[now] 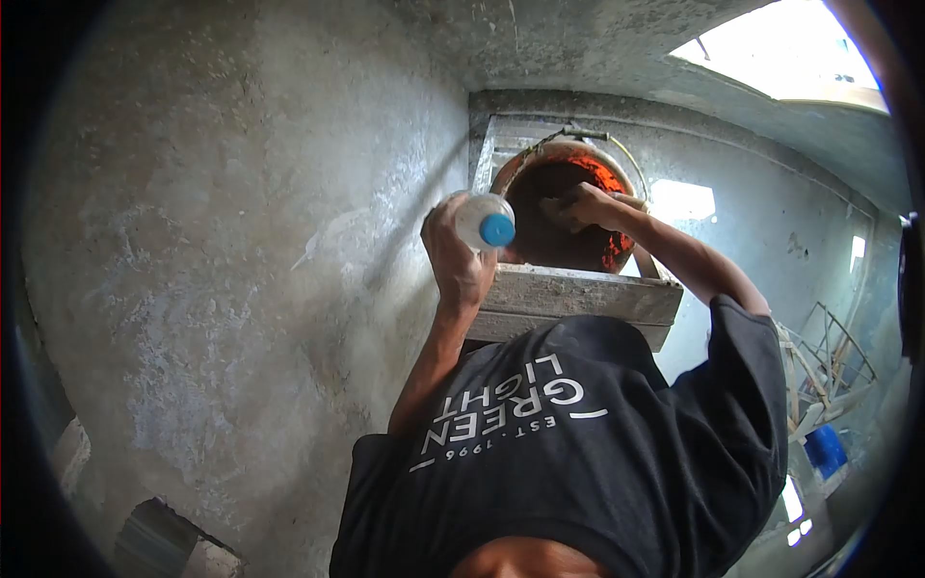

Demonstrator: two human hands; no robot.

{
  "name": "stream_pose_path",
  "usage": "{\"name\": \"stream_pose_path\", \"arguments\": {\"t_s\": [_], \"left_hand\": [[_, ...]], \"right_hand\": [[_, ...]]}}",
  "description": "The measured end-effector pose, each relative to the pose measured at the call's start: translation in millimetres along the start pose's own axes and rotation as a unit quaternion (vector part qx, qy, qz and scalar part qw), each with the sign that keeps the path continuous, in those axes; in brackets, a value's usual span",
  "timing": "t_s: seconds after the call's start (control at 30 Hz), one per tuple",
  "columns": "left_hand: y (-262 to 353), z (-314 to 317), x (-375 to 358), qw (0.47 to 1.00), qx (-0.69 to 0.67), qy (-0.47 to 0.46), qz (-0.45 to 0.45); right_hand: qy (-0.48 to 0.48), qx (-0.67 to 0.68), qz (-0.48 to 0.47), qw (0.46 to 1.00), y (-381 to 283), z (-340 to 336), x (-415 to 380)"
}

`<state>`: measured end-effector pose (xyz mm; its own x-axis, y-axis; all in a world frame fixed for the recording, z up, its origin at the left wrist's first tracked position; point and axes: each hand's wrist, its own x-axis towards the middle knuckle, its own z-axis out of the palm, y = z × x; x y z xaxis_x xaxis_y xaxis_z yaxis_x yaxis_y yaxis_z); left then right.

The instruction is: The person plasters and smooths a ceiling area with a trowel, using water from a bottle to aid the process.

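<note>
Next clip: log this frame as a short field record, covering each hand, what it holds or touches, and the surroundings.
view: camera tilted, the person's dark printed T-shirt fills the lower frame
left hand: left hand gripping a white plastic bottle with a blue cap
right hand: right hand reaching inside an orange bucket; what it touches cannot be told
support: bucket rests on a mortar-stained wooden plank
surroundings: rough grey plastered wall, bright window opening

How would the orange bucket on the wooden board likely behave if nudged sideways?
The bucket sits on a narrow board, so it might tip or slide off. One hand reaches inside, perhaps steadying it. Its caked walls suggest it is fairly heavy.
</note>
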<state>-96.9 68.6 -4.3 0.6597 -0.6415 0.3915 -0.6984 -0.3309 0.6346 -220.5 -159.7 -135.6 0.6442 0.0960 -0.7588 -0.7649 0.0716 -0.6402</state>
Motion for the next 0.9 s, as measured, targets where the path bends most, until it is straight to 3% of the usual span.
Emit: {"name": "stream_pose_path", "arguments": {"t_s": [0.03, 0.1, 0.17, 0.37, 0.57, 0.7, 0.8, 0.83, 0.9], "left_hand": [[8, -2, 5, 0.999, 0.039, -0.001, -0.006], [11, -3, 8, 0.997, 0.081, -0.005, -0.018], [10, -1, 8, 0.997, 0.072, -0.001, -0.003], [7, 0, 8, 0.996, 0.083, -0.023, -0.028], [10, 3, 8, 0.996, 0.084, -0.016, -0.033], [7, 3, 6, 0.996, 0.078, -0.020, -0.035], [7, 3, 6, 0.996, 0.077, -0.025, -0.039], [8, 2, 7, 0.996, 0.076, -0.026, -0.039], [9, 2, 8, 0.995, 0.081, -0.033, -0.042]], "right_hand": [[-0.009, 0.002, 0.007, 1.000, 7, 10, 14], [0.105, -0.090, 0.086, 0.987, 14, 35, 44], [0.106, -0.109, 0.086, 0.985, 40, 53, 70], [0.173, -0.207, 0.031, 0.962, 87, 83, 111], [0.210, -0.216, -0.072, 0.951, 112, 98, 124], [0.204, -0.133, -0.127, 0.961, 130, 107, 134], [0.065, 0.030, -0.010, 0.997, 198, 105, 201], [0.065, 0.031, -0.009, 0.997, 215, 109, 215], [0.030, 0.239, -0.128, 0.962, 220, 115, 221]]}}
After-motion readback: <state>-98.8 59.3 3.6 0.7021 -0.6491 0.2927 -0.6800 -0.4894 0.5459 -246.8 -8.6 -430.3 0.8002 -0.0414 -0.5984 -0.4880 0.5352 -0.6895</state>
